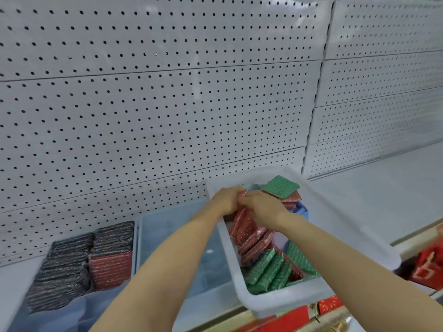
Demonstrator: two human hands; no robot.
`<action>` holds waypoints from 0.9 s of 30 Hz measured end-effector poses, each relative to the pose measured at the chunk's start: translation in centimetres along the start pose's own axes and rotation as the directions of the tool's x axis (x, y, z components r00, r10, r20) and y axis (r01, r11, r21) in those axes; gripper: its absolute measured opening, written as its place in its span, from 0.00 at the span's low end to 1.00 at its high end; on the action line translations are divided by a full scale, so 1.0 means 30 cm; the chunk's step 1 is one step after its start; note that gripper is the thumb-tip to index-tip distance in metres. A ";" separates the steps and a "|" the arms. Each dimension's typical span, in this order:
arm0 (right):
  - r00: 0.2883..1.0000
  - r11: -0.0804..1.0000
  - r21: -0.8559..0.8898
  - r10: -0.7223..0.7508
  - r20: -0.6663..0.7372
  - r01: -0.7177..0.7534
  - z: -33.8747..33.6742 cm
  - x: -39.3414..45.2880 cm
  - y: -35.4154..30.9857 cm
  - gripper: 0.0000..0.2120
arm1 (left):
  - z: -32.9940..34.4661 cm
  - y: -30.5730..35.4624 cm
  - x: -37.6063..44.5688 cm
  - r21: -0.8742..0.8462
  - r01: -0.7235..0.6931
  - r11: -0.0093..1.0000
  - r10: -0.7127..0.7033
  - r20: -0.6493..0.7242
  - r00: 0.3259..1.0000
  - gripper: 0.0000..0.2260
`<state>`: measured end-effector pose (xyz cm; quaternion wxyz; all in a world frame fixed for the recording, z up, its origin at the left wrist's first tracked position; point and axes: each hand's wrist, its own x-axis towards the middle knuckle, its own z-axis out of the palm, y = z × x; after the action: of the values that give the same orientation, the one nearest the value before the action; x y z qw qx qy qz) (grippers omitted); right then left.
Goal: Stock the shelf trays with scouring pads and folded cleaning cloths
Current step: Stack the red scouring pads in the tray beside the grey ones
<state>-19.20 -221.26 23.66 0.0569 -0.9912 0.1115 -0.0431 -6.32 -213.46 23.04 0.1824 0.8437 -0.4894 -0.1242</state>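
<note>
Both hands, left (225, 200) and right (261, 207), are pinching red pads (247, 226) at the tray's (275, 303) far end; I'm keeping them upright, pressing the row tight.

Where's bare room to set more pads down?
The middle tray, between the black pads and the white tray, looks bare. So does the shelf right of the white tray. The white tray is crowded: both hands work there.
</note>
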 end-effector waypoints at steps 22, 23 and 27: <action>0.923 0.817 0.576 0.219 -0.317 0.004 -0.166 0.018 -0.029 0.10 | -0.516 -0.392 -0.504 -0.521 -0.033 0.853 -0.146 -0.299 0.943 0.22; 0.912 0.785 0.619 0.243 -0.330 0.015 -0.170 0.028 -0.073 0.10 | -0.526 -0.431 -0.548 -0.519 -0.009 0.854 -0.167 -0.292 0.942 0.22; 0.902 0.664 0.741 0.252 -0.350 0.102 -0.161 0.071 -0.275 0.12 | -0.534 -0.559 -0.682 -0.491 0.068 0.868 -0.202 -0.225 0.953 0.22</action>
<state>-15.82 -214.27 29.62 0.4324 -0.8407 0.1356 -0.2965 2.97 -185.02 30.94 0.4404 0.8137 -0.3535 -0.1378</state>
